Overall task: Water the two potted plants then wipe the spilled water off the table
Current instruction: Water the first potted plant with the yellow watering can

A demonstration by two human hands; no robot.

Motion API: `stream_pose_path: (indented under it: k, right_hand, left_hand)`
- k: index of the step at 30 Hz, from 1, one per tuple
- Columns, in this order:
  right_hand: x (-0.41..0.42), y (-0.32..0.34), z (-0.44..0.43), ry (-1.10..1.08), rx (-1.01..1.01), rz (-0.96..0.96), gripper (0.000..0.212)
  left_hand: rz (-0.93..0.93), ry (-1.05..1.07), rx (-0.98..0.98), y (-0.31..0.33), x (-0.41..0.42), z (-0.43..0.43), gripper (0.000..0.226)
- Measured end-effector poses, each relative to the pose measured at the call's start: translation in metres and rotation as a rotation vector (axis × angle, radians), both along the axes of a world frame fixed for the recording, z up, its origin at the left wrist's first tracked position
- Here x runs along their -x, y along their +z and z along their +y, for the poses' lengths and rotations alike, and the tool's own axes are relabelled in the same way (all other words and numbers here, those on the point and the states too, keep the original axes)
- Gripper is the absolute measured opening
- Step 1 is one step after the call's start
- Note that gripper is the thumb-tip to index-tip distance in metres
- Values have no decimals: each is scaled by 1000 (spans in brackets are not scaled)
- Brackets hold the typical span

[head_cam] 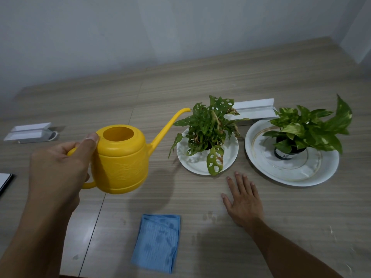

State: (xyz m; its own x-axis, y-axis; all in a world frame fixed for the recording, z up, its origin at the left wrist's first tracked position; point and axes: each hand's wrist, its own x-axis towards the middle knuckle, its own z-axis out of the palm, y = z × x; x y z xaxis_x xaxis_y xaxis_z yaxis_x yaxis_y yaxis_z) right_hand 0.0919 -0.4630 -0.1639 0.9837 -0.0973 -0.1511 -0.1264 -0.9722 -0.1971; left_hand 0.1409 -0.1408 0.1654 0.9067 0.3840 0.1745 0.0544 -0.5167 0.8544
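Note:
My left hand (58,169) grips the handle of a yellow watering can (122,159), held above the table with its spout tip beside the leaves of the holey-leaved plant (208,127). That plant stands on a small white plate (228,157). To its right a variegated plant (309,127) in a dark pot stands on a larger white plate (321,173). My right hand (243,199) lies flat and open on the table, just in front of the two plates. A folded blue cloth (158,241) lies near the front edge. Faint wet marks (210,217) show beside my right hand.
A white box (30,133) lies at the far left, and another white box (255,111) sits behind the plants. A dark-edged flat object (5,181) pokes in at the left edge. The wooden table (200,81) runs back to a pale wall.

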Motion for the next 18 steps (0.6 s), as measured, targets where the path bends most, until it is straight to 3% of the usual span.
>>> stream_pose_path:
  k: [14, 18]
  right_hand:
    - [1, -4, 1, -21, -2, -20, 69]
    - [1, -6, 0, -15, 2, -28, 69]
  left_hand:
    - [23, -12, -62, 2, -1, 2, 36]
    - [31, -29, -73, 3, 1, 3, 52]
